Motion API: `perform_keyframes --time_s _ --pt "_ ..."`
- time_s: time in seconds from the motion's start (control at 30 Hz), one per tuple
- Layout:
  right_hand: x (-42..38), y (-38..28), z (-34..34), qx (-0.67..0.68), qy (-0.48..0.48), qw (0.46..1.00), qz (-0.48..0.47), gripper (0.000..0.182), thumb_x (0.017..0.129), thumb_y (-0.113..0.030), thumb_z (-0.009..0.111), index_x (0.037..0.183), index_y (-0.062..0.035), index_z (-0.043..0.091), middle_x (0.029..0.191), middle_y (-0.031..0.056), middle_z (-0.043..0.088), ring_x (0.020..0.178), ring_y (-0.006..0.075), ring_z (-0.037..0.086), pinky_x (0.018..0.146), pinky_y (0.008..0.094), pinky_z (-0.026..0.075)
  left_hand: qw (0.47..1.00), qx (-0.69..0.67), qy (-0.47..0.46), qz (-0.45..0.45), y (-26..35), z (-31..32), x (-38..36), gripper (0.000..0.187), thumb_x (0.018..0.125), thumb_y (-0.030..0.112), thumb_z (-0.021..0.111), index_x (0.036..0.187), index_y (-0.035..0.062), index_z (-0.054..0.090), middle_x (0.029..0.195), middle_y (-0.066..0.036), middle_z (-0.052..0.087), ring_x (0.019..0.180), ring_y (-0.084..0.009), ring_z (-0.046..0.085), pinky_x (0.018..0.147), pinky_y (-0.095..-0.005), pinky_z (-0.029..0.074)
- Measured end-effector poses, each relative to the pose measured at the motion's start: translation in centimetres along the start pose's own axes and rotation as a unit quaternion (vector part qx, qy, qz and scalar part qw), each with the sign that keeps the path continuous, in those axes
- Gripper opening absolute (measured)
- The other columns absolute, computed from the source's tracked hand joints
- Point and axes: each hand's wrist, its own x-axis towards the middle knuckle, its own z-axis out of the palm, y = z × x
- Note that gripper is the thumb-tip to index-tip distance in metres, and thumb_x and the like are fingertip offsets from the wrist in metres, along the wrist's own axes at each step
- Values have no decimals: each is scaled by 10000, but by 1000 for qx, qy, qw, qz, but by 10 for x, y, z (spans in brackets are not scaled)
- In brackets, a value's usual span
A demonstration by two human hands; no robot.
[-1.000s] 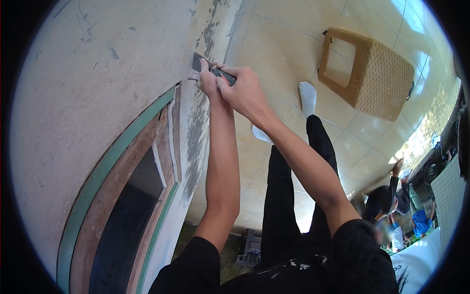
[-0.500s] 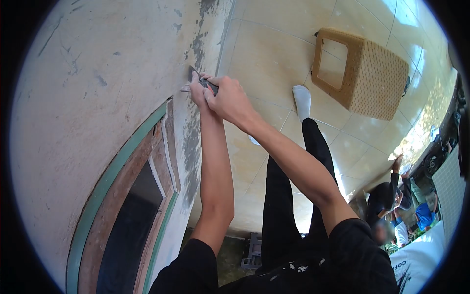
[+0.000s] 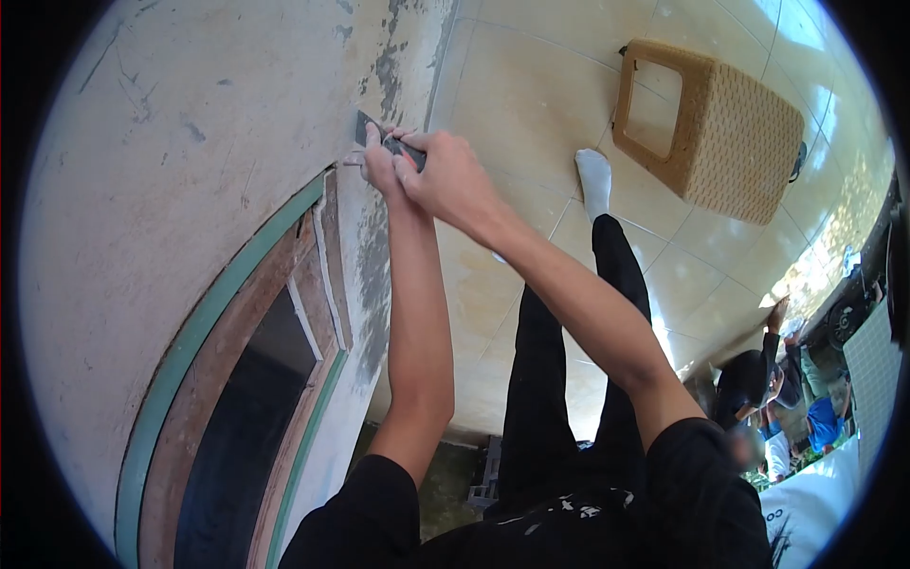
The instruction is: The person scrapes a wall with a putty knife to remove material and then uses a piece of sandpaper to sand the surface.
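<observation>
Your left hand (image 3: 379, 169) was closed around the front of the scraper (image 3: 364, 127), its thumb near the blade. Your right hand (image 3: 447, 175) gripped the dark handle, just beside the left. The scraper was positioned at the wall (image 3: 190, 123), blade against the worn surface, near the upper corner of the green-edged frame (image 3: 220, 275). A tan woven-pattern stool (image 3: 744, 142) lay on the tiled floor (image 3: 512, 85), well apart from both hands.
</observation>
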Motion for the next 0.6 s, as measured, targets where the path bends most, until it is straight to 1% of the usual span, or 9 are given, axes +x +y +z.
perform_keyframes --time_s 0.07,0.2,0.27,0.3,0.4,0.43,0.47,0.53,0.6 --pt "-6 -6 11 -60 15 998 -32 335 776 -148 538 1023 64 619 800 296 599 741 421 610 719 421 493 999 -29 17 0 8 -3 3 241 936 247 500 830 45 422 719 -33 435 575 -127 438 548 -259 423" --pt "-5 -10 15 -63 7 998 -21 330 774 -148 533 1012 62 623 802 296 600 755 432 598 741 442 486 1000 -18 5 5 9 -12 9 237 934 245 503 824 48 427 713 -26 429 588 -125 443 542 -257 422" --pt "11 4 17 -55 14 998 -2 311 773 -148 539 979 67 629 825 296 600 782 436 591 771 444 480 999 15 -23 -41 0 -17 30 240 932 240 505 812 46 430 698 -24 422 585 -126 443 536 -260 421" --pt "11 9 19 -56 14 998 -3 311 773 -148 539 979 67 629 825 296 600 782 436 591 771 444 480 999 32 39 -6 -8 -9 29 247 930 241 508 801 44 433 687 -24 419 575 -129 443 530 -259 420" --pt "6 12 15 -29 45 997 -58 310 774 -152 541 978 65 628 813 292 601 793 435 590 782 454 473 1000 1 -10 -1 -4 -18 24 248 932 242 506 796 49 428 691 -27 421 566 -123 442 521 -251 418" --pt "-4 -2 15 -59 23 997 -48 318 773 -151 539 993 62 625 814 291 602 794 434 591 783 456 472 999 -22 25 -11 5 -11 9 256 942 258 489 791 60 427 695 -26 423 569 -115 439 525 -245 414" --pt "-10 -10 17 -86 0 996 -33 327 772 -151 538 1008 60 622 815 291 603 794 433 592 785 458 470 999 -23 25 -10 9 -7 8 256 942 258 489 791 60 427 695 -26 423 569 -115 439 525 -245 414" --pt "-12 -4 25 -102 -23 994 -8 345 771 -157 538 1035 51 617 809 289 603 787 435 593 778 456 473 999 -20 -29 -4 15 -21 4 272 947 285 475 789 69 429 699 -25 429 575 -109 445 529 -245 412" --pt "3 10 29 -72 36 997 -21 326 775 -157 539 1012 50 623 805 290 603 779 436 594 764 453 477 999 -4 -24 -24 1 -31 34 267 945 286 480 793 70 438 700 -24 439 573 -108 453 531 -241 411"
